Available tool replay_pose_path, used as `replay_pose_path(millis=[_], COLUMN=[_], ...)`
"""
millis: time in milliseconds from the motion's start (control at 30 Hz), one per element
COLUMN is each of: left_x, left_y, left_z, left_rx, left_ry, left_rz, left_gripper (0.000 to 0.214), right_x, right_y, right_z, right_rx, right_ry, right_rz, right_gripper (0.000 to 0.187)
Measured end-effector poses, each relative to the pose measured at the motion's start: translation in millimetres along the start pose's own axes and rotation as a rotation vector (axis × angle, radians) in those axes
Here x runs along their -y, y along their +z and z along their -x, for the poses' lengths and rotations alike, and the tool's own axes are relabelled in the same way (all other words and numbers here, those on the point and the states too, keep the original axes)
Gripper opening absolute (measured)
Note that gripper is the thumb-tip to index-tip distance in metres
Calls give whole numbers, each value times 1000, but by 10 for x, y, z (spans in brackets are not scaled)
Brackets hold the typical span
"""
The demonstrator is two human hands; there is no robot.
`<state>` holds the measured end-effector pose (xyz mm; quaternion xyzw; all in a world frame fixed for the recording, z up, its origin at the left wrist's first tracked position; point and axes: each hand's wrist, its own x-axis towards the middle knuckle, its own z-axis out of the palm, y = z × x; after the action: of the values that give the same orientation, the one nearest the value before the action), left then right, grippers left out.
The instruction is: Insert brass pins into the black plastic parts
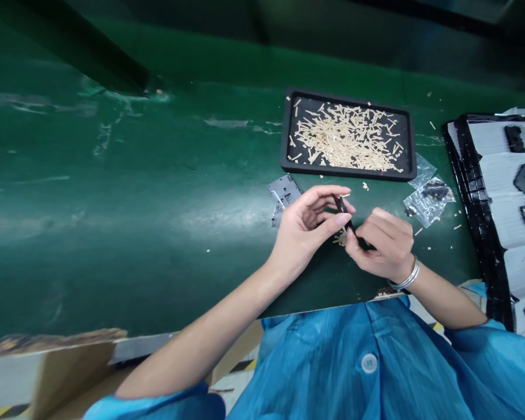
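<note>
A thin black plastic part [340, 204] is held edge-on between the thumb and fingers of my left hand [304, 221]. A pale strip shows at its upper end. My right hand [385, 242] is closed, its thumb and forefinger pinching the lower end of the same part; its other fingers are curled under and partly hidden. Just below the part, a small heap of pale strips [340, 238] lies on the green table [179, 233]. Beside my left hand lies a flat grey plate with holes [284, 189], partly covered by the hand.
Beyond my hands a black tray [350, 173] holds many loose pale strips [345, 137]. Clear plastic bags [429, 201] with dark pieces lie to the right. At the far right, a black-edged box [468, 216] contains dark parts on white lining. Stray strips dot the table.
</note>
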<state>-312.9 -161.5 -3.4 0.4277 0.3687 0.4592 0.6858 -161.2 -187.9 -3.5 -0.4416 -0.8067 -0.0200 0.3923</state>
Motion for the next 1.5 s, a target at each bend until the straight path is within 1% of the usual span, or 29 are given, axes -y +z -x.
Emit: replay_pose_path(millis=[67,167,333,500,600,767,1000,1067,1100,1200,1300,1400,1500], left_x=[3,5,-10,-5,6,-12,-73,-84,-87,-90,-93,-108,-122], left_y=[1,5,8,3,3,5,5,-3,-9,-30,-41,-34,-25], left_z=[12,28,43,45,35,16,9,16,23,53,88,112,127], left_rx=[29,50,85,118,114,99,45,26,16,-18,-42,-21,3], left_ry=[6,33,67,108,83,4,-81,-69,-56,-5,44,53,23], left_rz=[9,33,79,139,198,276,280,256,236,148,86,97,115], left_gripper=[34,32,27,25,20,15,7,9,12,16,11,13,20], right_x=[-17,-23,-36,-46,-34,-22,-11,1,10,29,11,-40,-87], right_y=[11,19,46,82,84,65,68,65,58,15,-38,-72,-86], right_z=[23,31,30,24,3,-23,2,3,-2,-31,-48,-42,-38], right_rx=[-6,-16,-25,-65,-59,-45,-16,1,12,67,187,314,341], right_ry=[-76,-137,-171,-185,-186,-214,-236,-180,-120,138,388,608,748], right_rz=[103,189,218,247,246,252,232,153,73,-315,-687,-923,-1120], right_gripper=[33,32,33,35,35,35,35,36,37,35,32,35,40])
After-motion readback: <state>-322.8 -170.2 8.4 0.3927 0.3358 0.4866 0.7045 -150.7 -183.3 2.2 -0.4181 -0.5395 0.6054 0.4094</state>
